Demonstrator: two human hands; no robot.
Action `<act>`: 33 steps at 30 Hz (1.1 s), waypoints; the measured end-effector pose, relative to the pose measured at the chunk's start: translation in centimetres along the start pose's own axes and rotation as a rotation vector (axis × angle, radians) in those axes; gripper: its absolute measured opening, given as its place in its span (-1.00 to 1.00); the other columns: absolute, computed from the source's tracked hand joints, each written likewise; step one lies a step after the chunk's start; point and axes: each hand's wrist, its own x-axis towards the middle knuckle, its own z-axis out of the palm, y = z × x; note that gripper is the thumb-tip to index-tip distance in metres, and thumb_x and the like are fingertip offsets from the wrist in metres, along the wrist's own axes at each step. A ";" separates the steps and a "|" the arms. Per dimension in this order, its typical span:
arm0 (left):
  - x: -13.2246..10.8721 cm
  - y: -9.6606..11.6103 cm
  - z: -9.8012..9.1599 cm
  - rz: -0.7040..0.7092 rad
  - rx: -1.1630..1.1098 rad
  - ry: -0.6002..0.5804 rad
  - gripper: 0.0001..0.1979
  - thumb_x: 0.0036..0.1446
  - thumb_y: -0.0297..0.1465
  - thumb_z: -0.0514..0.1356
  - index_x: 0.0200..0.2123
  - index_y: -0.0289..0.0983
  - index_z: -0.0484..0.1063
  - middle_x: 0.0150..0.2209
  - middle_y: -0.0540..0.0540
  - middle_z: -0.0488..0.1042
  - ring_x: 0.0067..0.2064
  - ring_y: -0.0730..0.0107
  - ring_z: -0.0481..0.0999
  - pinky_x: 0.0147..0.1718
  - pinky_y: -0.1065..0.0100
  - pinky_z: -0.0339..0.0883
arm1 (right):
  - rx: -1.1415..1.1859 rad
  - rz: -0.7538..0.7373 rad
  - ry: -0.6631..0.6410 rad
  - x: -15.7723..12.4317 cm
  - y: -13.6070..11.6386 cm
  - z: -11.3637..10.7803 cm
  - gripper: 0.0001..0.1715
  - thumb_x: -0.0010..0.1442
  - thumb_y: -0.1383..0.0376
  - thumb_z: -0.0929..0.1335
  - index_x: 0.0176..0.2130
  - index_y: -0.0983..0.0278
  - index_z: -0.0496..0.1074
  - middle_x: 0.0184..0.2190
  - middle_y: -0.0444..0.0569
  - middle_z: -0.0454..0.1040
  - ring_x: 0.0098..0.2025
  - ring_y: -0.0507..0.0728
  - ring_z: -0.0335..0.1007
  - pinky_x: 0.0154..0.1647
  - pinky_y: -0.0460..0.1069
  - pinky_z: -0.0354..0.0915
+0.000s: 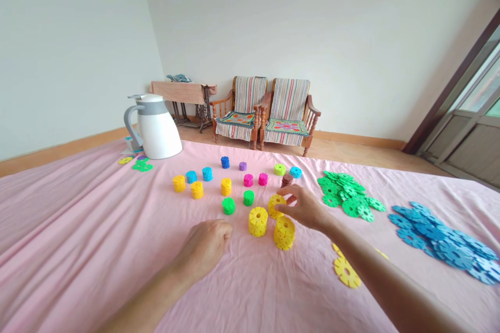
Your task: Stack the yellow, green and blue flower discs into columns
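Observation:
My right hand (300,207) reaches over the pink cloth, with thumb and fingers closed around a stack of yellow notched discs (274,205). Two more yellow stacks stand close by: a left one (258,222) and a nearer one (284,233). My left hand (209,244) rests on the cloth as a closed fist, left of these stacks, and nothing shows in it. Just beyond my right fingers is a brown stack (287,180). Some loose yellow discs (347,272) lie partly hidden under my right forearm.
Smaller coloured stacks, such as a green one (228,206) and an orange one (178,183), stand further back. Heaps of green discs (346,190) and blue discs (443,237) lie at right. A white jug (160,132) stands back left. Two chairs (287,114) are beyond the table.

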 end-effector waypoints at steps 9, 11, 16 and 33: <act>0.1 0.1 -0.1 -0.006 0.014 -0.004 -0.76 -0.08 -0.61 -0.05 -0.65 -0.25 0.25 -0.58 0.04 0.40 -0.47 0.42 0.39 -0.45 0.45 0.08 | 0.011 -0.053 0.107 -0.8 0.8 -1.0 -0.70 0.10 0.22 0.33 -0.18 0.30 0.49 -0.19 0.06 0.51 -0.34 0.09 0.49 -0.34 -0.01 0.39; 0.1 0.2 -0.1 -0.004 0.014 -0.003 -0.76 -0.08 -0.62 -0.05 -0.65 -0.25 0.26 -0.58 0.04 0.40 -0.47 0.42 0.39 -0.45 0.45 0.07 | -0.025 -0.047 0.113 -1.8 1.3 -2.0 -0.72 0.11 0.22 0.31 -0.19 0.28 0.49 -0.22 0.02 0.52 -0.35 0.09 0.48 -0.34 -0.01 0.38; 0.1 0.2 -0.2 -0.017 0.008 -0.007 -0.76 -0.07 -0.61 -0.04 -0.65 -0.25 0.26 -0.58 0.04 0.39 -0.47 0.42 0.39 -0.45 0.45 0.07 | -0.222 -0.013 -0.049 -5.7 3.6 -4.9 -0.82 0.09 0.31 0.29 -0.28 0.26 0.46 -0.35 -0.03 0.52 -0.34 0.11 0.45 -0.32 0.02 0.35; 0.3 0.3 -0.2 -0.011 0.023 0.006 -0.75 -0.08 -0.61 -0.07 -0.66 -0.25 0.23 -0.60 0.04 0.37 -0.49 0.42 0.37 -0.42 0.46 0.10 | -0.374 -0.055 -0.328 -10.2 5.4 -7.4 -0.66 0.01 0.45 0.27 -0.18 0.18 0.36 -0.16 -0.03 0.38 -0.10 0.15 0.33 -0.05 0.07 0.25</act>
